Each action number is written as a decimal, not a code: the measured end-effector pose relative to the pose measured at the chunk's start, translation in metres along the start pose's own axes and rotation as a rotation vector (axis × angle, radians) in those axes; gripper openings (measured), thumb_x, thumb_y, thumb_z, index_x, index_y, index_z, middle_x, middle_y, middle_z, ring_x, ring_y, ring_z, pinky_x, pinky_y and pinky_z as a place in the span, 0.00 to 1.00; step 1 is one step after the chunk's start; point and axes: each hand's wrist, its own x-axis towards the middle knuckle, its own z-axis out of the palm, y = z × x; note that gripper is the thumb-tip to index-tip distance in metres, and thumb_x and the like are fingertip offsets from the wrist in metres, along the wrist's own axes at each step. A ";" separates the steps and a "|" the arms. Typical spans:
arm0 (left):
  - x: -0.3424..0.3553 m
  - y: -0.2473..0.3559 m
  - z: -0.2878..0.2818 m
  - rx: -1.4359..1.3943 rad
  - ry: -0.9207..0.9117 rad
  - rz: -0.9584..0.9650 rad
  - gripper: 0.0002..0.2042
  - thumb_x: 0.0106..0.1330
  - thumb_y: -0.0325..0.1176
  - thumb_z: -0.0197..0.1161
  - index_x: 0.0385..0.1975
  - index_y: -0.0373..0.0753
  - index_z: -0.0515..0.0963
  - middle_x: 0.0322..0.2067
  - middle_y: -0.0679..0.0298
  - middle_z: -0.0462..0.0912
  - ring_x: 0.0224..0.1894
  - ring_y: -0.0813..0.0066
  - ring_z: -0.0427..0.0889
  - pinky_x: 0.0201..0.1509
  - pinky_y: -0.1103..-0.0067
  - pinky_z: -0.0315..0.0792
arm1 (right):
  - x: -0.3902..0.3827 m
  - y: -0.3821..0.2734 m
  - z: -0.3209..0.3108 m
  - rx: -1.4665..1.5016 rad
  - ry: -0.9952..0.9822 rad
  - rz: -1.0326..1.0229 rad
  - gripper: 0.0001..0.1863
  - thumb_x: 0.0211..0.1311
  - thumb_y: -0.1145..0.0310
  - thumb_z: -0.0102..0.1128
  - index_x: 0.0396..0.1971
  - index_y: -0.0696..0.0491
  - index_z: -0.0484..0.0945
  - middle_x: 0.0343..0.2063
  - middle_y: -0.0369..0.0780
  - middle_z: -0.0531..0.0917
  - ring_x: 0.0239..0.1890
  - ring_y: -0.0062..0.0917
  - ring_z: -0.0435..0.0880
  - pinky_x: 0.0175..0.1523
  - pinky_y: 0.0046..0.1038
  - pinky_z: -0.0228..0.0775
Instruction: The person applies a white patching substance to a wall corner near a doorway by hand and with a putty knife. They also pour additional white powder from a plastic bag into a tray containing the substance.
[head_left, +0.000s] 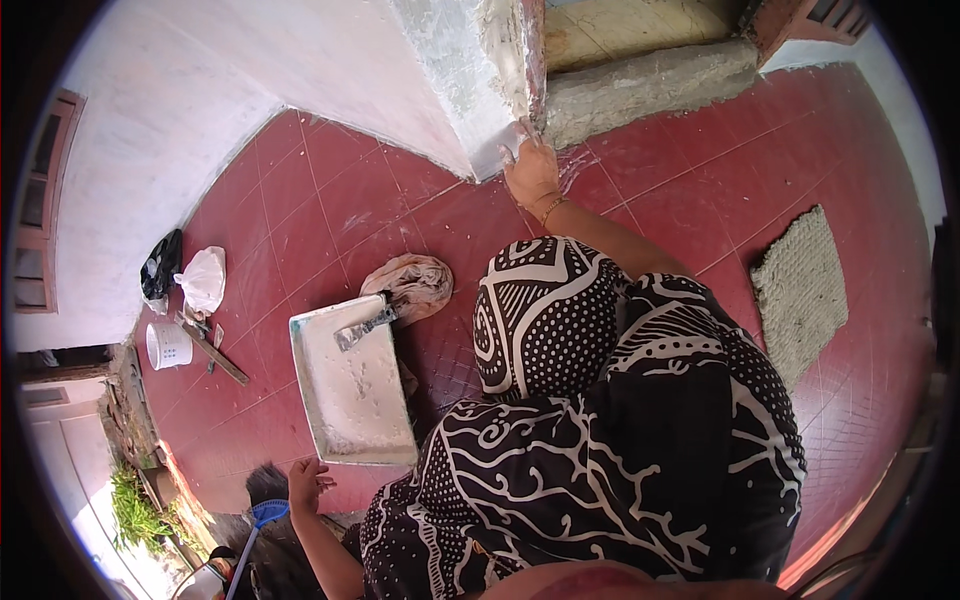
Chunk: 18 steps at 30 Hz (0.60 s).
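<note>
Right grip: my right grip [532,172] is at the upper centre of the frame, fingers bent against the foot of the wall corner [470,80]; I cannot tell whether they hold anything.
Wall corner: patchy grey and white, rough and chipped along its right edge.
Left grip: my left grip [308,483], lower left of the frame, is empty, fingers loosely curled, just beside the tray's near corner.
Tray: the tray [308,390] sits left of centre, shallow, rectangular, off-white.
Paste: the paste [362,405] inside is creamy white, pitted and lumpy in places.
Scraper: the scraper [367,327], white-smeared, lies over the tray's upper right part.
Cloth: a stained, crumpled cloth [418,284] lies by the tray's upper end on red tiles [350,210].
</note>
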 end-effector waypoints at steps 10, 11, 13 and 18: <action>0.002 -0.005 -0.005 -0.020 -0.008 0.002 0.15 0.62 0.37 0.53 0.40 0.32 0.63 0.32 0.53 0.72 0.19 0.69 0.75 0.23 0.74 0.75 | 0.039 0.001 -0.030 0.234 -0.019 0.312 0.17 0.50 0.66 0.59 0.42 0.52 0.73 0.36 0.46 0.79 0.38 0.40 0.77 0.43 0.35 0.68; 0.001 -0.006 -0.006 -0.027 -0.024 0.006 0.15 0.61 0.37 0.53 0.40 0.32 0.63 0.32 0.53 0.72 0.19 0.69 0.75 0.23 0.74 0.75 | 0.040 -0.002 -0.034 0.182 -0.034 0.317 0.17 0.50 0.67 0.58 0.41 0.52 0.73 0.33 0.46 0.79 0.37 0.40 0.78 0.42 0.35 0.68; 0.003 -0.006 -0.004 -0.014 -0.016 -0.004 0.15 0.61 0.37 0.53 0.40 0.32 0.64 0.32 0.54 0.72 0.19 0.70 0.75 0.23 0.74 0.75 | 0.040 0.005 -0.024 0.255 0.001 0.325 0.16 0.50 0.67 0.58 0.41 0.51 0.73 0.32 0.46 0.80 0.36 0.40 0.78 0.41 0.36 0.68; 0.004 0.003 0.001 -0.011 -0.018 0.006 0.15 0.61 0.38 0.53 0.39 0.32 0.64 0.31 0.54 0.73 0.19 0.70 0.75 0.23 0.75 0.75 | 0.042 0.022 -0.004 0.371 0.105 0.267 0.14 0.51 0.67 0.58 0.39 0.50 0.75 0.29 0.48 0.79 0.35 0.42 0.78 0.38 0.37 0.68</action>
